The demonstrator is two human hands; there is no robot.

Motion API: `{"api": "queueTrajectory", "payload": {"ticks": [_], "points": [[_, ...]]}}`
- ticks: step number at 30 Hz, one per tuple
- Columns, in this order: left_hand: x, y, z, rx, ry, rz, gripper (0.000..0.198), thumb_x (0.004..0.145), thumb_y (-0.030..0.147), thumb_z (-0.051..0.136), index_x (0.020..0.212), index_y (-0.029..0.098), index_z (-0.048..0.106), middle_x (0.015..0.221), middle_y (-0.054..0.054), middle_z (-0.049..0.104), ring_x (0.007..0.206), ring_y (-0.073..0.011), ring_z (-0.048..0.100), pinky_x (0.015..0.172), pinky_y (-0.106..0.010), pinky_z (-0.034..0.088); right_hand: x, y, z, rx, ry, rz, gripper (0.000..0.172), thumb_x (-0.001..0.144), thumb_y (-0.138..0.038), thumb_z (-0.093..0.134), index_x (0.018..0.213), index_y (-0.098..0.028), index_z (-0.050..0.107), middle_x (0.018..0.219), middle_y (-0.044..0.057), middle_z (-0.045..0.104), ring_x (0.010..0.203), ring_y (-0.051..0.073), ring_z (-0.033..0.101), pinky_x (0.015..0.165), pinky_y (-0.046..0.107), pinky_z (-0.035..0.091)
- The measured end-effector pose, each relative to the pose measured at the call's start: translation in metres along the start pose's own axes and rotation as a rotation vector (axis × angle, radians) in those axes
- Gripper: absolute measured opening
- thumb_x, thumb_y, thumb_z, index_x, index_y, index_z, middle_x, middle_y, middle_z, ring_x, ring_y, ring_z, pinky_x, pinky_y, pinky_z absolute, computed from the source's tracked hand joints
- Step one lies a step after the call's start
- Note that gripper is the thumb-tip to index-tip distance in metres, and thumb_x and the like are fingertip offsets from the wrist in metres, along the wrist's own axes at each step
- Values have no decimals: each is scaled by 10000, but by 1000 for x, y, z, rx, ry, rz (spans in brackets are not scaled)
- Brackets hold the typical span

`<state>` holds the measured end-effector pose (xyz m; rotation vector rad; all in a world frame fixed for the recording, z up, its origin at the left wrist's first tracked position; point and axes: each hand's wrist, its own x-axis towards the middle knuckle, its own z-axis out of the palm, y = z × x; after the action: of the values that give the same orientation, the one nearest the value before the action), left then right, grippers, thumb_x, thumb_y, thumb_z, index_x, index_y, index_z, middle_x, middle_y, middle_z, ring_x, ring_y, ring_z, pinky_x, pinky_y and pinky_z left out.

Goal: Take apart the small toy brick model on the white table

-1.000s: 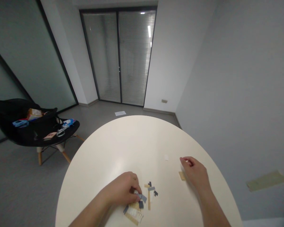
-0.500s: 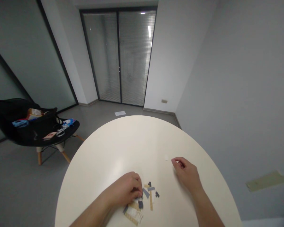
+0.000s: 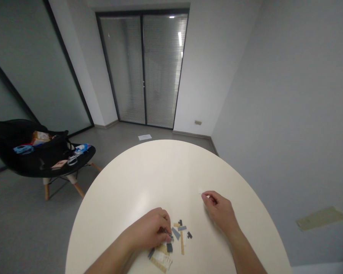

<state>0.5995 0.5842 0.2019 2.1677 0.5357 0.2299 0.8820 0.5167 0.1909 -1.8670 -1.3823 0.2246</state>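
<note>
Clustered flat pieces [image 3: 169,248] lie on the worktop [image 3: 160,167] under and just beside the curled left hand [image 3: 154,227], apart from the narrowly closed right hand [image 3: 220,210]; whether either grips anything cannot be told.

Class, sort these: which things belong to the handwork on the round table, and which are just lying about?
Handwork, beside the left hand:
long slim tan strip
flat grey oblong pieces
small flat dark square

Lying about:
white rectangular sheet on the floor
blue-and-white packet on the black chair
</note>
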Motion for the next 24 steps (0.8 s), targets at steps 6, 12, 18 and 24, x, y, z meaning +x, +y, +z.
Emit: {"api": "queueTrajectory", "payload": {"ticks": [6,12,18,24], "points": [[11,-14,10,-335,267,-135,217,835,356,654,861,157,736,850,-61,673,771,-174,582,716,-286,445,-8,-19,10,67,-62,-124,282,883,-427,553,856,-195,712,612,1,593,553,144,527,553,254,424],[27,-22,21,-850,492,-175,455,678,533,798,858,131,683,700,-41,664,629,-140,551,614,-257,399,-27,-49,34,148,-153,-453,200,874,-306,622,1043,-217,681,751,18,629,573,120,523,545,239,450],[26,-12,20,-1027,474,-145,481,631,530,846,785,145,601,677,-41,683,578,-117,557,620,-248,401,-34,-60,45,150,-171,-517,339,839,-252,667,1175,-251,623,818,20,637,612,124,532,583,250,478],[26,-10,20,-1051,403,-140,484,647,524,842,825,129,628,682,-61,709,607,-141,610,666,-272,439,-34,-59,45,176,-181,-484,337,813,-222,678,1145,-257,632,860,25,649,635,130,546,580,249,480]]}}
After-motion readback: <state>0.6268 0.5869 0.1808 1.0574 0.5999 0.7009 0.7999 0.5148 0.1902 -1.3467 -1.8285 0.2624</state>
